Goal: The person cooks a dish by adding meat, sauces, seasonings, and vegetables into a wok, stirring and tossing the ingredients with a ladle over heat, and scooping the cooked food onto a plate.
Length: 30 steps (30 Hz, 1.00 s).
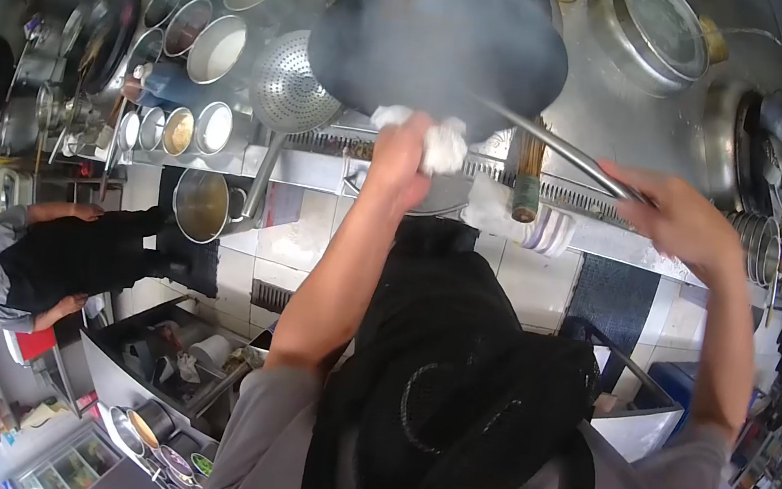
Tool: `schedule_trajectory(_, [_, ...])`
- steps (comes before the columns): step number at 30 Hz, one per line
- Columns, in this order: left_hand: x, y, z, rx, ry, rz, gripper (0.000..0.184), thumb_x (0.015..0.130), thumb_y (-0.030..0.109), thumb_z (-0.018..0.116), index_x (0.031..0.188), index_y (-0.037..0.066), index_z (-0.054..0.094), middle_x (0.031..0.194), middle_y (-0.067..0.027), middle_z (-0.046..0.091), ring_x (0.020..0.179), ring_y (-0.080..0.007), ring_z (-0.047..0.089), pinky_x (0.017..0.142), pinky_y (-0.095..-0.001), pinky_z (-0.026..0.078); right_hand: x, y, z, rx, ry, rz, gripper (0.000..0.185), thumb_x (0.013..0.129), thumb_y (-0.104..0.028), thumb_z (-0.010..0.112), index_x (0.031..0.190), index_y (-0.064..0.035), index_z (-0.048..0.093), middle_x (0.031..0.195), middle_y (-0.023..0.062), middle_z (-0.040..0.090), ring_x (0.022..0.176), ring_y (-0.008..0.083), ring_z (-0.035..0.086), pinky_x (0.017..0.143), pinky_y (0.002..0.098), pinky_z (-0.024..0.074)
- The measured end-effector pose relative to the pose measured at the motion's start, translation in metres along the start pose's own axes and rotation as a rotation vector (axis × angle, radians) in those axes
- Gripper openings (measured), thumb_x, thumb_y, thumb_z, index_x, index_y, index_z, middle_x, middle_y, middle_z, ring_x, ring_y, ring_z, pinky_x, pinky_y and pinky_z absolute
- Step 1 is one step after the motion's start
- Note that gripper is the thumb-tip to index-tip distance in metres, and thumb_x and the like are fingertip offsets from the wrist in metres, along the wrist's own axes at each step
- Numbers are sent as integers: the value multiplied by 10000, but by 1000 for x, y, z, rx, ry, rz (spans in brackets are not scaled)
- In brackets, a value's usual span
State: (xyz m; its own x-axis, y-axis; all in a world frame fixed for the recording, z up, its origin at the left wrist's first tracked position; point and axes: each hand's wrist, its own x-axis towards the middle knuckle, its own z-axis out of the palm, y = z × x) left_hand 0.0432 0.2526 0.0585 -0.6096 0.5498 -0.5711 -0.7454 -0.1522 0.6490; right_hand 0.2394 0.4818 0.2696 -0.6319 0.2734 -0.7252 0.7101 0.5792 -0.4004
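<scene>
Left hand (402, 155): fingers closed on a white cloth (445, 149) at the near edge of the wok (536, 69); whether they also clamp the rim through it cannot be determined. Right hand (679, 225): clamped around the metal handle (576, 158) of a utensil reaching into the wok (its working end is obscured by steam). The wok sits ahead of the person, between and beyond the hands. A bamboo brush (528, 186) lies just right of it. Left of it rests a perforated strainer (294, 93), beside metal containers (217, 51). A co-worker (71, 257) stands well apart, at far left.
</scene>
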Motion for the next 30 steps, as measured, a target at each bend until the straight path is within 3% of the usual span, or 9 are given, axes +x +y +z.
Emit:
schedule_trajectory(3, [24,-64,-34,-46,-6,72,178,1009,86,623,1152,-17,650,1068,-142,724,917,-256,740,799,-412,628,94,69,47,-171,303,-540,583,1019,-138,670,1580,-128,513,1090,240,765,818,316,676,869,453,530])
schedule_trajectory(5, [9,-99,-73,-46,-99,22,369,992,45,637,1353,-12,587,1237,-119,700,1074,-247,717,902,-389,616,90,60,59,33,303,-395,578,1016,-143,672,1573,-119,519,1105,278,743,810,332,657,881,446,531])
schedule_trajectory(9, [-29,-51,-29,-31,87,-14,227,975,22,597,1174,-72,652,1099,-175,734,950,-294,751,804,-433,633,30,64,19,-121,160,-532,578,1005,-113,679,1564,-111,531,1113,172,768,889,201,671,859,337,525])
schedule_trajectory(11, [-15,3,3,17,21,-50,232,987,101,617,1103,-95,660,1010,-187,731,913,-294,755,758,-447,629,13,26,-8,-65,30,-186,552,1022,-157,674,1558,-122,546,893,223,725,704,285,594,808,411,534])
schedule_trajectory(15, [27,-48,-26,6,-36,48,264,999,115,641,1225,-18,621,1100,-158,711,965,-283,737,819,-461,628,117,75,31,-216,321,-421,581,1024,-185,680,1583,-178,520,813,246,679,646,335,619,718,461,529])
schedule_trajectory(19, [30,-132,-88,42,-90,157,509,969,-1,634,1456,49,493,1306,-147,652,1134,-291,706,927,-461,627,122,94,93,22,527,-483,607,998,-142,714,1575,-153,525,1031,290,727,783,426,718,772,480,568])
schedule_trajectory(21, [25,-107,-56,-34,-24,197,383,953,-4,643,1327,31,570,1198,-141,689,1091,-289,726,901,-446,635,110,97,108,82,653,-656,593,1002,-131,717,1566,-129,533,1102,286,732,815,399,738,796,445,573])
schedule_trajectory(24, [82,-62,-32,-60,28,81,98,960,54,667,1043,14,634,986,-119,722,843,-263,743,727,-430,634,62,54,99,265,543,-408,554,1025,-133,700,1556,-103,543,1096,265,747,917,360,760,833,379,565])
schedule_trajectory(30, [133,-45,-30,-53,37,85,97,945,-8,614,1023,-51,651,993,-153,713,841,-277,742,690,-438,619,80,48,106,136,813,-527,584,1015,-104,701,1571,-100,523,1087,284,733,928,429,736,840,430,571])
